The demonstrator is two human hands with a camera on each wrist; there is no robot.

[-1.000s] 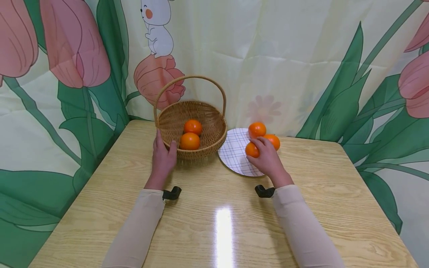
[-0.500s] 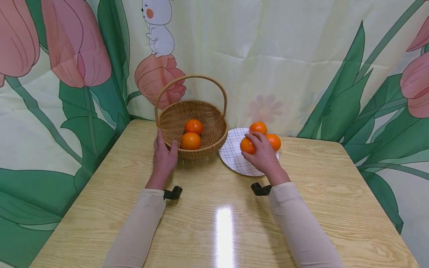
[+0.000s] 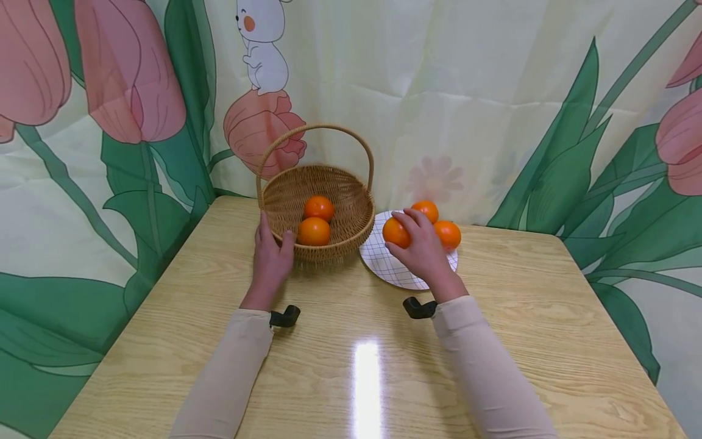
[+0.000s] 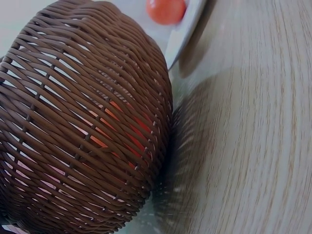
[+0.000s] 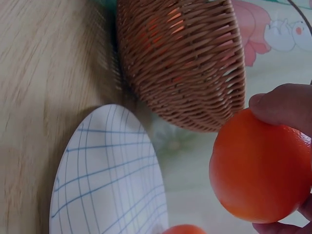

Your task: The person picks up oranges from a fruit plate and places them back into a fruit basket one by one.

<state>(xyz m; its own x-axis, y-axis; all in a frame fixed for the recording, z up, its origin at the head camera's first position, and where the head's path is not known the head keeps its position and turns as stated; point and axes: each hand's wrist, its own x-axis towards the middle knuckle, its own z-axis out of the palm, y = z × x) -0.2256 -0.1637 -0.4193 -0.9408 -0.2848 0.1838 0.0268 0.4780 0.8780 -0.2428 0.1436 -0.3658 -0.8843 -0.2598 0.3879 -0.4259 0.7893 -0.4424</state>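
Observation:
My right hand (image 3: 421, 251) holds an orange (image 3: 396, 232) between thumb and fingertips, over the white plate (image 3: 382, 262) with blue grid lines. In the right wrist view, the held orange (image 5: 261, 165) fills the right side, and the thumb (image 5: 285, 108) presses its upper edge. Two more oranges, a rear one (image 3: 426, 210) and a right one (image 3: 447, 235), lie on the plate. My left hand (image 3: 271, 259) rests at the left front rim of the wicker basket (image 3: 351, 210), fingers extended and thumb apart. Inside the basket sit two oranges (image 3: 314, 231).
The basket's tall arched handle (image 3: 315, 126) rises above its bowl. The plate lies just right of the basket on the wooden table (image 3: 329, 366). Behind hangs a curtain (image 3: 482, 110) printed with tulips and a rabbit. Each wrist wears a black camera mount (image 3: 285, 316).
My right hand has moved left and slightly up with the orange, away from the two other oranges on the plate and nearer the basket. The left hand stays at the basket rim.

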